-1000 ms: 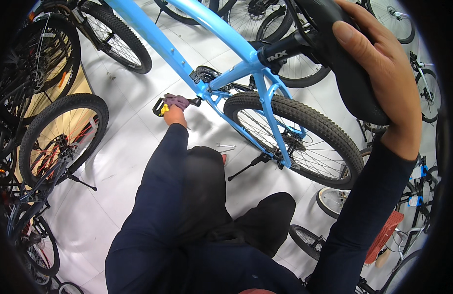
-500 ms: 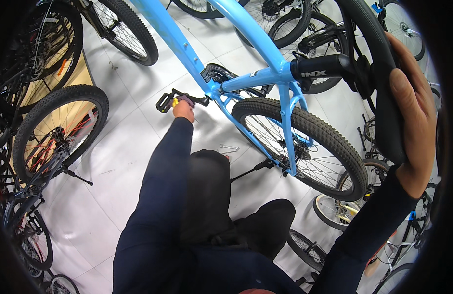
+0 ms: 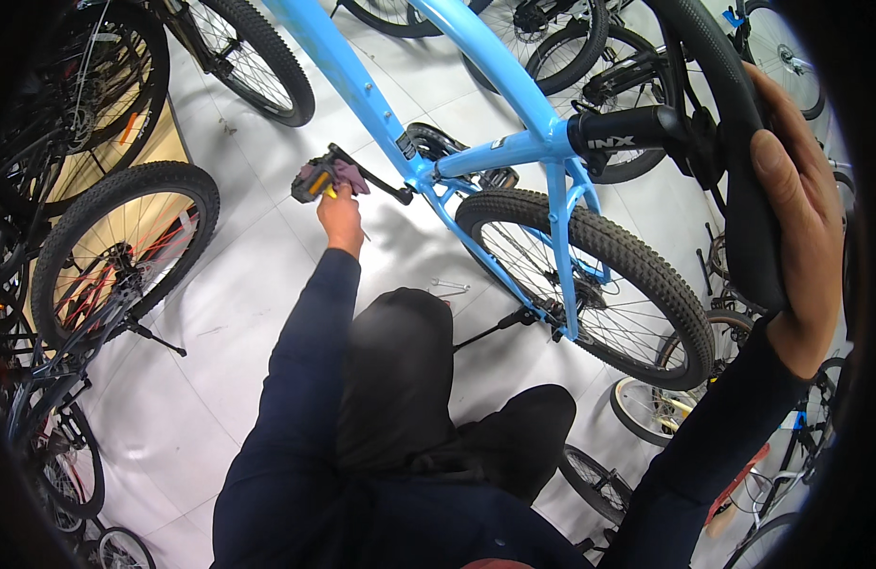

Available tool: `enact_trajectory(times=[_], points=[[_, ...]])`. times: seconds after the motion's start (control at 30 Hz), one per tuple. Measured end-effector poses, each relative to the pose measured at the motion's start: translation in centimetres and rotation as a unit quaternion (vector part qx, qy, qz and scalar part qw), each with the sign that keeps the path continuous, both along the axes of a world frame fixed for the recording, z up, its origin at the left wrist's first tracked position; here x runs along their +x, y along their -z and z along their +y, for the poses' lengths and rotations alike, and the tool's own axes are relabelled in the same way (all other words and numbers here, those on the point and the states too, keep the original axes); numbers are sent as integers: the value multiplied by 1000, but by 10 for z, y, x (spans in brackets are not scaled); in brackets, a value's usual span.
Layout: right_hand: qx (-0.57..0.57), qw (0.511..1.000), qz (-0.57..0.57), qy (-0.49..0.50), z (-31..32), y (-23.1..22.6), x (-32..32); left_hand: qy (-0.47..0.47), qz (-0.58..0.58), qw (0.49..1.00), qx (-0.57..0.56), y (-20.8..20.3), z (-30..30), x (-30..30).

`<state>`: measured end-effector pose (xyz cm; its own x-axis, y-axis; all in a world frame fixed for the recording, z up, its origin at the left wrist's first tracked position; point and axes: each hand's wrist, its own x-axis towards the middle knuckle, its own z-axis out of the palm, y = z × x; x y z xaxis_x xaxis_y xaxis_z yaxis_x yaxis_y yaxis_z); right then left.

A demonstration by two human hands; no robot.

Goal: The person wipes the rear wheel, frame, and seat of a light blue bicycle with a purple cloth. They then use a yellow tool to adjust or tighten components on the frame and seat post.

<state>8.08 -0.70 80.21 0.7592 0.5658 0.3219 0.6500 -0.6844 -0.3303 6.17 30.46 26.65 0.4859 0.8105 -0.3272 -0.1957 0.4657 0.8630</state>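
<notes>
A light blue bicycle frame [image 3: 499, 156] leans across the upper middle. My left hand [image 3: 341, 223] is closed on a dull purple rag [image 3: 348, 175], pressed against the black pedal [image 3: 310, 183]. Something yellow with a thin shaft also shows at this hand; its kind is unclear. The crank arm [image 3: 381, 180] runs from the pedal toward the frame. On the right, my right hand [image 3: 803, 204] grips the black saddle [image 3: 749, 223], thumb on the near side and the fingers partly hidden. The rear wheel [image 3: 590, 284] stands between my hands.
A small wrench [image 3: 450, 285] lies on the pale tiled floor [image 3: 191, 389] beyond my knee. The kickstand [image 3: 495, 327] props the blue bicycle. Another bicycle's wheel [image 3: 125, 256] is close on the left, and more bicycles crowd the right and far sides.
The pedal has tilted and the crank has swung slightly. My left hand has shifted a little left and nearer, and more of the rag now covers the pedal. My right hand stays on the saddle.
</notes>
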Motion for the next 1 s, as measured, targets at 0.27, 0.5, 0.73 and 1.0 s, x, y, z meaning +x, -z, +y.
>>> enact_trajectory(times=[0.27,0.5,0.73,1.0], points=[[35,996,56,-65,6,-2,-1,31,-68,972,-222,-22,11,-81],[42,995,-3,-88,8,-6,-1,126,-189,947,-226,-87,50,-87],[18,994,-81,-70,3,-5,4,168,13,982,84,-149,39,-76],[-19,990,-128,-61,2,-4,7,393,66,816,420,-202,8,-41]])
